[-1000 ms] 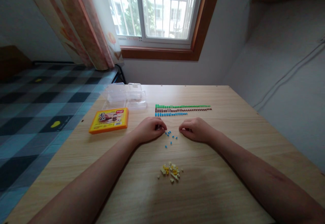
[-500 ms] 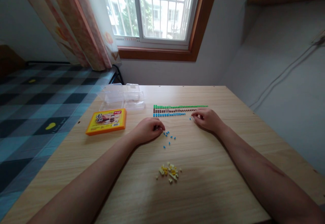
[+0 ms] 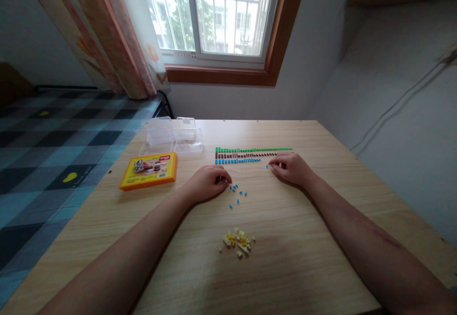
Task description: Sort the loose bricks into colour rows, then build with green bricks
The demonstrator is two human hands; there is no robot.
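Observation:
My right hand [image 3: 288, 167] rests on the table just past the end of the blue row, its thumb and fingertips pinched at a tiny blue brick [image 3: 266, 166]. My left hand [image 3: 210, 181] lies with fingers curled beside several scattered blue bricks [image 3: 234, 188]; whether anything sits inside its fingers is hidden. Beyond the hands run three lines of small bricks: a green row [image 3: 250, 150], a brown row [image 3: 246, 156] and a shorter blue row [image 3: 237, 161]. Nearer to me is a loose pile of yellow and cream bricks [image 3: 238, 242].
A yellow-orange box [image 3: 149, 171] with a printed lid lies left of my left hand. Behind it stand clear plastic trays [image 3: 171, 136]. The wooden table [image 3: 293, 258] meets a wall and window at the back; a checked bed [image 3: 89, 138] is on the left.
My right fingertips have shifted slightly left and now meet the blue brick that lay just apart from them. My left hand has stayed in place.

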